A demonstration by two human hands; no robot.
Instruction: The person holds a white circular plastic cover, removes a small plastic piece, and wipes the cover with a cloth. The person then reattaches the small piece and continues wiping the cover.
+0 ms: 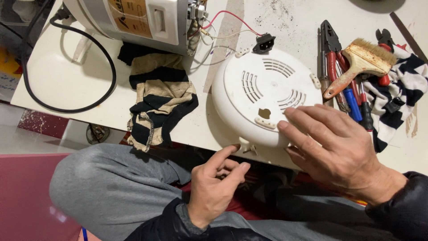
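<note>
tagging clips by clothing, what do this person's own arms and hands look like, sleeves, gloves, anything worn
Both hands are bare: no gloves, rings or watch show on the left hand or the right hand. Each arm wears a dark, near-black jacket sleeve of smooth, slightly shiny fabric, reaching to the wrist. The left sleeve's cuff looks gathered. No markings show on either sleeve.

White round cover (263,96), tan-and-black striped cloth (161,100), red-handled pliers (332,58), blue screwdriver (353,103), black cord (67,67), grey trousers (111,187).
</note>
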